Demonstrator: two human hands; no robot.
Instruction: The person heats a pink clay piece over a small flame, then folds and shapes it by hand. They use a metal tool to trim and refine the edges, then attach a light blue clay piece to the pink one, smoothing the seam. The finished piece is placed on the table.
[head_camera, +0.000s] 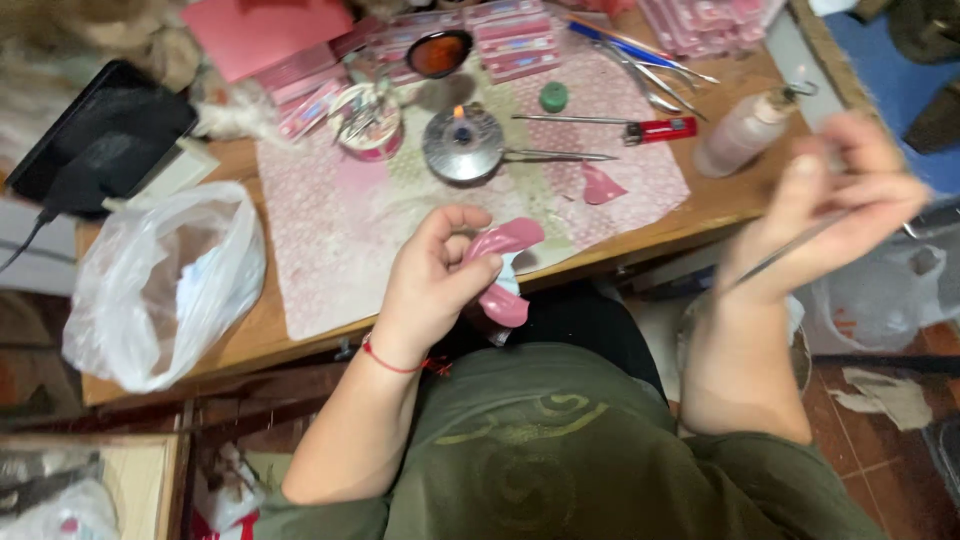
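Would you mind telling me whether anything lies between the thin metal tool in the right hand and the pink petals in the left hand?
Nothing visible does. The right hand holds the metal tool apart from the pink petals pinched in the left hand; only open space above the lap separates them.

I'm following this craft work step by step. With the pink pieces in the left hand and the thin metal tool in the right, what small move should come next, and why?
Probably bring the right hand and its thin metal tool back toward the pink petal-shaped pieces pinched in the left hand. The tool is raised off to the side, blurred, well apart from the pieces, so it cannot work on them there.
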